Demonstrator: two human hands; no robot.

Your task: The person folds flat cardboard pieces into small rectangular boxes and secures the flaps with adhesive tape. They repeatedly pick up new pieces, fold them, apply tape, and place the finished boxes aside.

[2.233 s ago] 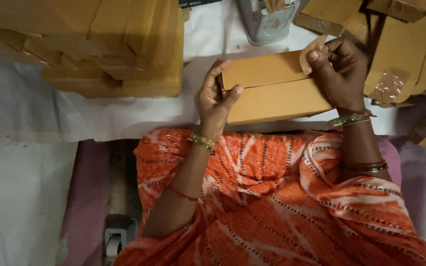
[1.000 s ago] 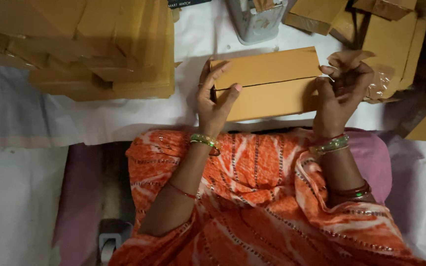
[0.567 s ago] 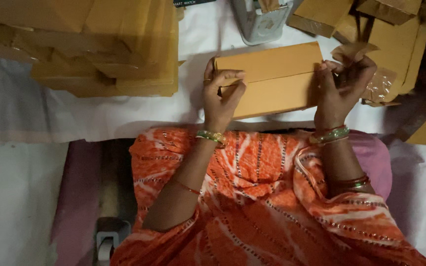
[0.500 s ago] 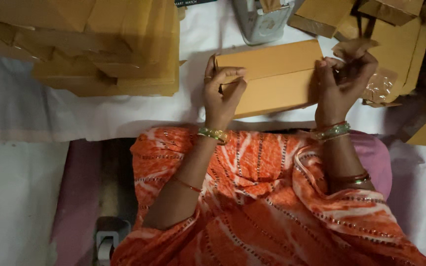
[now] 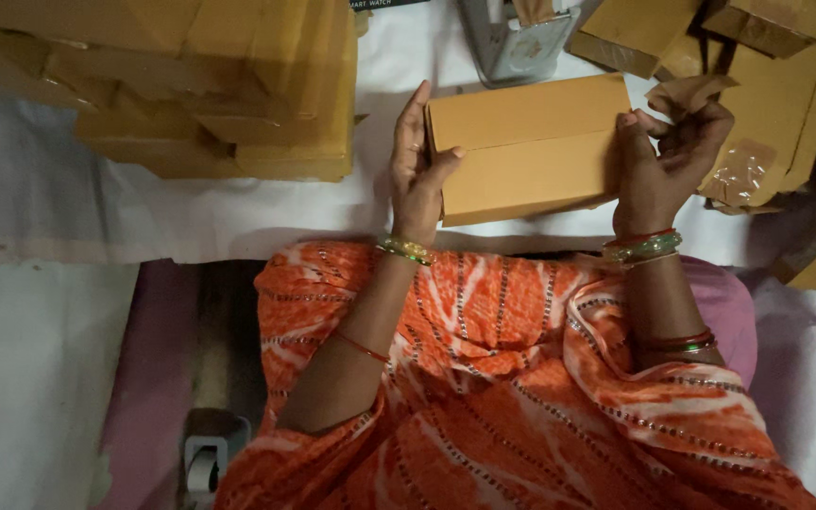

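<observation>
A tan cardboard box [image 5: 526, 146] lies on the white cloth in front of me, its long side towards me. My left hand [image 5: 416, 170] grips its left end, thumb on the front face and fingers along the side. At the box's right end my right hand [image 5: 663, 165] presses the edge, and its fingers pinch a small brown piece of tape or flap [image 5: 687, 93] just above the corner. Both wrists carry bangles.
A big stack of tan cardboard boxes [image 5: 191, 85] fills the back left. More flat boxes and cartons [image 5: 767, 104] crowd the back right. A grey metal tape dispenser [image 5: 517, 42] stands behind the held box. A second tape dispenser [image 5: 205, 463] lies by my left knee.
The box has been turned and shifted a little left between my hands. My right hand moved from the top corner to the right end, now pinching the brown piece.
</observation>
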